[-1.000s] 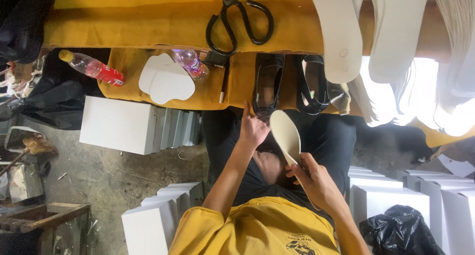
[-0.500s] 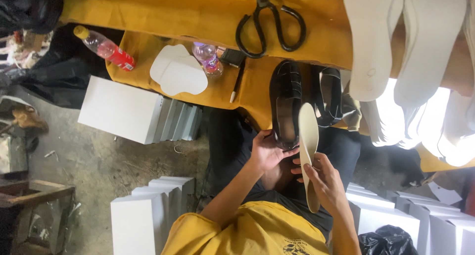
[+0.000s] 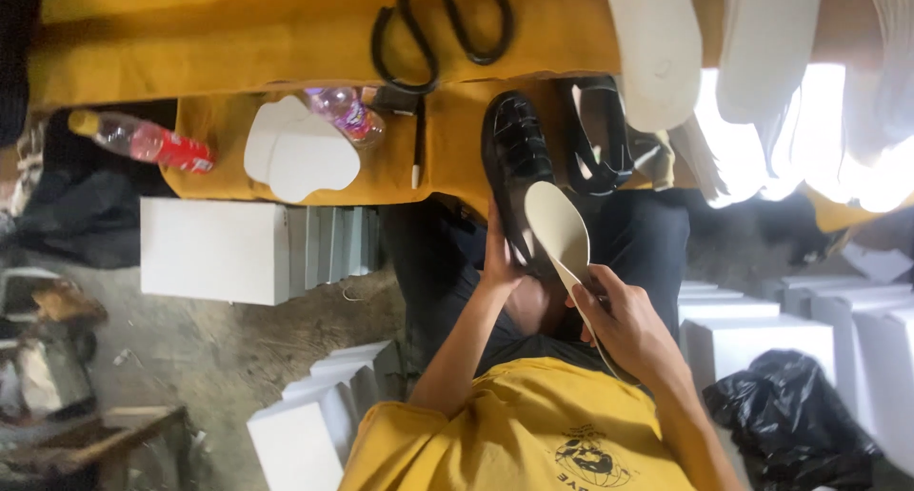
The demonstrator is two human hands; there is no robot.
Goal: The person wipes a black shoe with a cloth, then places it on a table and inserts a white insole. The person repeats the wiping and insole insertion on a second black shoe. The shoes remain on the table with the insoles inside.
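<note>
While held: insole runs lengthwise from bench toward lap, rounded end at the black shoe.
Right hand: pinching the insole's near end.
Left hand: fingers closed on the shoe.
Insole: pale, flat, cream.
Packages: white boxes below the bench; red-labelled bottle left.

Two plastic bottles are lying at the upper left: one red-labelled, one pink-labelled. One pair of black scissors is resting at top centre. Two black sandals are sitting at centre: one, another. One black bag is slumping at lower right.
</note>
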